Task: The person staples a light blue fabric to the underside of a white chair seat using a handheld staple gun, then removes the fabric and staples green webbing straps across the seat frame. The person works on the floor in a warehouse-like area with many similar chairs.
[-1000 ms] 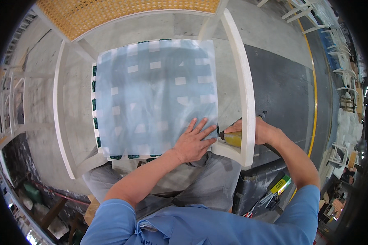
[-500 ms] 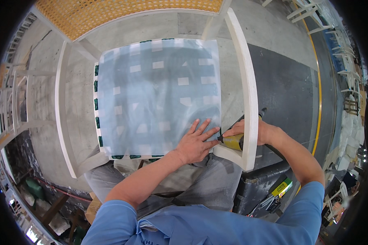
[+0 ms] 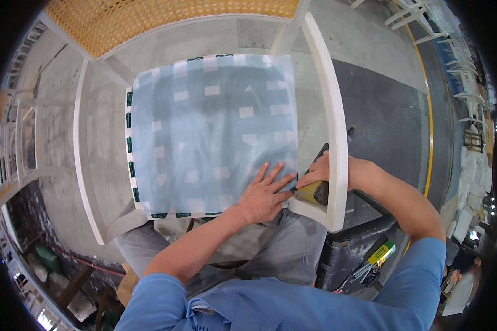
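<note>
A white chair [image 3: 337, 116] stands before me, its seat topped by a translucent pale sheet [image 3: 204, 138]. White and dark green checked fabric [image 3: 129, 144] shows along the seat's left and near edges. My left hand [image 3: 262, 194] lies flat with fingers spread on the sheet's near right corner. Reaching under the chair's right armrest, my right hand [image 3: 319, 169] grips a yellow and black staple gun [image 3: 313, 193]. Its nose sits at the seat's right edge, close to my left fingertips. The armrest hides part of my right wrist.
Yellow woven cane [image 3: 165, 16] fills the chair's back. By my right knee, a black padded stool [image 3: 348, 256] stands near a green-yellow box [image 3: 382, 252] and some hand tools. Other white chairs [image 3: 27, 138] stand to the left and far right.
The staple gun has tilted in my right hand, and the right elbow has shifted slightly outward. My left hand stays pressed in the same place.
</note>
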`<state>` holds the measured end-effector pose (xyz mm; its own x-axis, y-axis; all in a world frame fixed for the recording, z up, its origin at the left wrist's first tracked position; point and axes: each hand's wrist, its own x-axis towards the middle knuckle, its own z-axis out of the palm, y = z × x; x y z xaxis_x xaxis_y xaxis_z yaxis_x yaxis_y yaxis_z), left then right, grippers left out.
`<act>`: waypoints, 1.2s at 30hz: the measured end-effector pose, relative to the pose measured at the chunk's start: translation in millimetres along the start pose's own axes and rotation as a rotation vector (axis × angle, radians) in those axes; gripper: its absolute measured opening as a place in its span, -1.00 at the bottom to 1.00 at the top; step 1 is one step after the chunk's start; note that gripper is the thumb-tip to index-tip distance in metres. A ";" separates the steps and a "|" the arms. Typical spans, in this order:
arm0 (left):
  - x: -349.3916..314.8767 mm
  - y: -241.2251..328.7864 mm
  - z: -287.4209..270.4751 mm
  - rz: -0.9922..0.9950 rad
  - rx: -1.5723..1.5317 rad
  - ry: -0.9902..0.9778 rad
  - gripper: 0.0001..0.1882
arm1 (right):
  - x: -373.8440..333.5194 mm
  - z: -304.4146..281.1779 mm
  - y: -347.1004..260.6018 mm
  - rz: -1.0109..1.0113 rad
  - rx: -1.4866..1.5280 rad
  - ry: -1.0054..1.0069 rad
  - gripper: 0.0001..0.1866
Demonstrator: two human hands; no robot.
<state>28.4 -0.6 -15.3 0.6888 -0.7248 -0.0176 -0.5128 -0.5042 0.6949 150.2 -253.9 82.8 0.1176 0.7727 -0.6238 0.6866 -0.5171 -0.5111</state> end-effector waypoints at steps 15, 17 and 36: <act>67.8 -40.9 -24.3 -0.043 0.287 0.223 -0.44 | -36.9 25.6 -2.4 0.131 0.460 0.343 -0.19; 67.9 -49.6 -28.8 -0.030 0.326 0.198 -0.44 | -47.5 35.4 -4.8 0.230 0.712 0.464 -0.18; 66.9 -45.7 -29.2 -0.080 0.323 0.162 -0.34 | -18.3 22.5 4.4 0.262 0.466 0.542 -0.18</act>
<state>112.8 -12.4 -27.2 0.7922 -0.6063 0.0695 -0.5716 -0.6973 0.4325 135.0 -278.6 78.6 0.6539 0.6136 -0.4426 0.2276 -0.7175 -0.6584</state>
